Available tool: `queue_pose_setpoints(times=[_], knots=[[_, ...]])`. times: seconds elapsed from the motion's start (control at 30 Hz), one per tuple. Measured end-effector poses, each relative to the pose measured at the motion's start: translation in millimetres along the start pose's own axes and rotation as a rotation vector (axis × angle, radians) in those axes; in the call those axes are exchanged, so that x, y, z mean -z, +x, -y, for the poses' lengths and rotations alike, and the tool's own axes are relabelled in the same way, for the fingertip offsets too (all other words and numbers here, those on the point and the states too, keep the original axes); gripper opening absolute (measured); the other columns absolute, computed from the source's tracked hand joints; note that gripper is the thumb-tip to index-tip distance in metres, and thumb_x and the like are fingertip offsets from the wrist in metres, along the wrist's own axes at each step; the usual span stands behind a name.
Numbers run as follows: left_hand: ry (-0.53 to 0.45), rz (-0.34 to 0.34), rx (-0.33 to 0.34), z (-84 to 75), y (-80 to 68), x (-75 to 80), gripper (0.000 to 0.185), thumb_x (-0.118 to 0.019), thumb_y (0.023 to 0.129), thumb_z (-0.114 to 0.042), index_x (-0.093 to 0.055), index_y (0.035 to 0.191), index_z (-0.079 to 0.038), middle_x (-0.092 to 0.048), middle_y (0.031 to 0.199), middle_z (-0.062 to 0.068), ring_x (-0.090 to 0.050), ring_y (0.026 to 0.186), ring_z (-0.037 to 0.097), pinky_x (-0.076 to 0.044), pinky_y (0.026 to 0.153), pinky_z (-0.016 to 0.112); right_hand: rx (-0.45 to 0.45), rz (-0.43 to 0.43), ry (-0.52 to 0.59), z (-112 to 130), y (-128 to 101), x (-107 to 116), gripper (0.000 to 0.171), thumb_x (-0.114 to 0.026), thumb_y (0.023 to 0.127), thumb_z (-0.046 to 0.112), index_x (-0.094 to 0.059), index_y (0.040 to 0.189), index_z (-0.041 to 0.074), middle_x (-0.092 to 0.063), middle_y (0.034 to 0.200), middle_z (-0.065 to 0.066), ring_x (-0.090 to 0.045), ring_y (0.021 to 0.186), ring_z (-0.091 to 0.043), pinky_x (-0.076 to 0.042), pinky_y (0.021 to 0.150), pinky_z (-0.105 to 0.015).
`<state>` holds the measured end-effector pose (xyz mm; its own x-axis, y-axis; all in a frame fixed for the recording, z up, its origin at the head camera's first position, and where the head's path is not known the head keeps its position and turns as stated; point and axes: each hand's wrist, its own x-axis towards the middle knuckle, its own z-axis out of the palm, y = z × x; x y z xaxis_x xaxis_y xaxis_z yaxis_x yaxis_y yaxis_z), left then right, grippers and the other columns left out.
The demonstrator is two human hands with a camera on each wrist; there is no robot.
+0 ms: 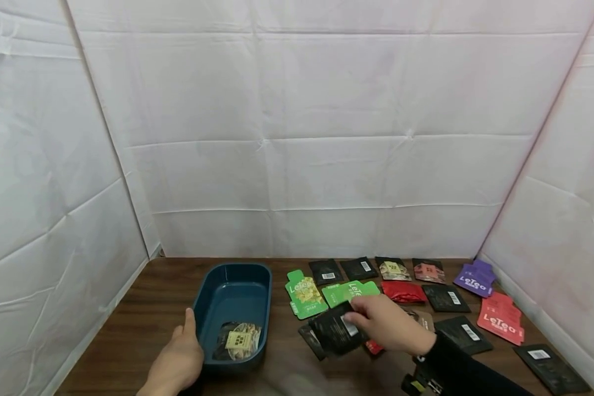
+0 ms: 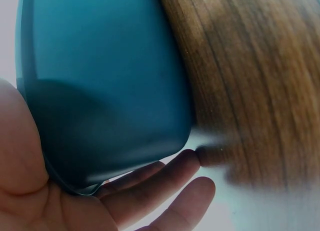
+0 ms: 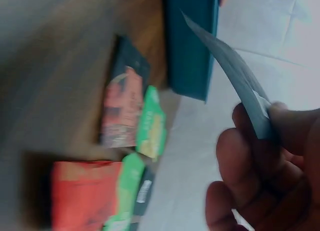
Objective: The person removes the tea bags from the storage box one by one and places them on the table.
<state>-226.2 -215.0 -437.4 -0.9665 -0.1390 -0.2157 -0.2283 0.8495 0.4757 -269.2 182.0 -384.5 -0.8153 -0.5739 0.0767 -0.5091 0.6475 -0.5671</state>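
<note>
Teal tray (image 1: 213, 291), black packet (image 1: 334, 330)

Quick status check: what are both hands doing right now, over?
Left hand rests against blue tub. Right hand pinches black packet above table. One packet lies in the tub already; nothing between.

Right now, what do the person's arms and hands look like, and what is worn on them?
Both hands are bare, no gloves. The right hand comes out of a long black sleeve, with a small black device showing yellow strapped at the wrist. The left hand shows no sleeve within the picture.
</note>
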Motion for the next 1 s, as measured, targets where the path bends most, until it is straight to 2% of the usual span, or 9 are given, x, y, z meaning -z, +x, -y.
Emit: queue_pose_setpoints(times=[0.13,0.23,0.4,0.57,0.73,0.87,1.0], knots=[[0.004,-0.018,-0.027,3.2,1.6,-0.3,0.073,-0.044,0.096,0.002,-0.001,0.153,0.011,-0.04,0.134,0.04,-0.06,0.104,0.044,-0.05,0.082,0.054,0.009,0.115,-0.015,-14,-11,-9,0.027,-0.065,0.097,0.032,-0.054,0.077,0.018,-0.042,0.065,0.01,-0.036,0.056,-0.005,-0.031,0.054,-0.026],[0.012,-0.038,-0.038,3.7,1.8,-1.4,0.072,-0.043,0.096,0.002,0.0,0.153,0.012,-0.039,0.135,0.041,-0.058,0.108,0.047,-0.049,0.084,0.055,0.046,0.147,-0.113,-23,-15,-19,0.022,-0.067,0.095,0.032,-0.057,0.078,0.022,-0.046,0.067,0.014,-0.036,0.058,-0.002,-0.031,0.056,-0.027],[0.022,-0.056,-0.049,3.4,1.5,-3.9,0.069,-0.042,0.098,0.001,-0.002,0.153,0.012,-0.042,0.132,0.04,-0.059,0.106,0.044,-0.05,0.083,0.054,0.025,0.119,-0.245,-32,-19,-32,0.023,-0.071,0.092,0.03,-0.054,0.078,0.022,-0.04,0.065,0.013,-0.031,0.059,-0.004,-0.027,0.059,-0.033],[0.022,-0.055,-0.055,3.3,-0.4,-4.3,0.068,-0.042,0.098,0.002,-0.004,0.153,0.013,-0.046,0.127,0.038,-0.062,0.101,0.04,-0.051,0.081,0.053,-0.001,0.09,-0.316,-30,-20,-39,0.032,-0.073,0.09,0.028,-0.049,0.071,0.02,-0.033,0.062,0.01,-0.026,0.057,-0.006,-0.023,0.057,-0.033],[0.011,-0.039,-0.031,0.2,-1.1,-2.9,0.068,-0.04,0.098,0.002,-0.002,0.153,0.012,-0.043,0.132,0.039,-0.059,0.108,0.044,-0.049,0.085,0.055,-0.055,0.044,-0.383,-24,-17,-41,0.036,-0.078,0.085,0.03,-0.049,0.067,0.02,-0.035,0.057,0.007,-0.029,0.051,-0.007,-0.023,0.055,-0.03],[0.012,-0.03,-0.036,1.6,-1.3,-2.7,0.069,-0.042,0.097,0.003,-0.002,0.153,0.012,-0.041,0.133,0.041,-0.059,0.107,0.045,-0.05,0.083,0.054,-0.078,0.035,-0.448,-21,-13,-42,0.035,-0.079,0.084,0.034,-0.051,0.067,0.022,-0.038,0.055,0.007,-0.034,0.049,-0.008,-0.025,0.053,-0.03],[0.015,-0.039,-0.045,2.7,-1.9,-2.6,0.069,-0.043,0.097,0.002,-0.004,0.153,0.012,-0.041,0.133,0.041,-0.06,0.106,0.044,-0.05,0.083,0.054,-0.035,0.016,-0.488,-20,-4,-42,0.032,-0.076,0.086,0.033,-0.051,0.069,0.023,-0.04,0.056,0.008,-0.037,0.049,-0.007,-0.028,0.051,-0.029]])
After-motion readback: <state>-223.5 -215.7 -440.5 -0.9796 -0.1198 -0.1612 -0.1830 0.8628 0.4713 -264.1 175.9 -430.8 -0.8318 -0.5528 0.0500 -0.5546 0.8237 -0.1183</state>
